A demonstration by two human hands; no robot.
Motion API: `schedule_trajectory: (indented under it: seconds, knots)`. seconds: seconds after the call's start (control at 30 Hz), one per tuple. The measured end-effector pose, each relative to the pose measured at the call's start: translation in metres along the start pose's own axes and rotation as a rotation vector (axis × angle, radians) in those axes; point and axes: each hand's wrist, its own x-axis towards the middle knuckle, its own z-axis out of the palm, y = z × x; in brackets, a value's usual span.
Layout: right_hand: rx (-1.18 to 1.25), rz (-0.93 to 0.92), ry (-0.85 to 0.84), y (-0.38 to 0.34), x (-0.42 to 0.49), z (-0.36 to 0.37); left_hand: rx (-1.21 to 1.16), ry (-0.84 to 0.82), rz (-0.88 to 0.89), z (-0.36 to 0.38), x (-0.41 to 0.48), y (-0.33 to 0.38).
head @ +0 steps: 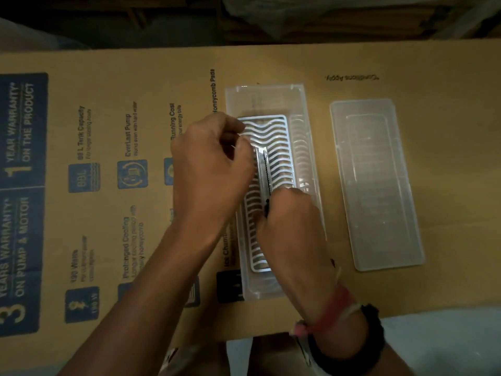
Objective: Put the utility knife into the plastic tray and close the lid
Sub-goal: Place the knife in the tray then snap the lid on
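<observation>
A clear plastic tray (pixel 271 90) lies lengthwise on the cardboard, with a white wavy grate (pixel 282 147) inside it. The utility knife (pixel 263 169), a slim metal body with a dark end, sits over the grate along the tray's length. My right hand (pixel 290 221) grips the knife's near end. My left hand (pixel 214 169) pinches at the knife's far end, fingers bent together over the grate's left edge. The clear lid (pixel 376 183) lies flat on the cardboard to the right of the tray, apart from it.
A flattened printed cardboard box (pixel 108 158) covers the work surface. Its far edge meets dark clutter at the top. A pale floor or surface (pixel 447 343) shows at the lower right. My right wrist wears red thread and a dark band.
</observation>
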Motion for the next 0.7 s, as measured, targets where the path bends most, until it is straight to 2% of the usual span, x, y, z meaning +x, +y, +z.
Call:
schedule_trajectory:
  seconds: [0.17,0.4,0.53,0.7]
  knots:
    - [-0.031,0.033,-0.056,0.0,0.001,0.011,0.023,-0.002,0.013,0.0,-0.002,-0.005]
    - [0.026,0.038,0.016,-0.001,-0.003,0.005,0.033,-0.021,0.027,0.002,-0.002,-0.004]
    - [0.055,-0.054,0.106,-0.004,-0.004,-0.027,0.043,-0.022,0.039,0.003,-0.001,0.0]
    - [0.042,-0.061,0.352,0.028,0.023,-0.062,0.01,-0.035,0.071,0.01,-0.004,0.012]
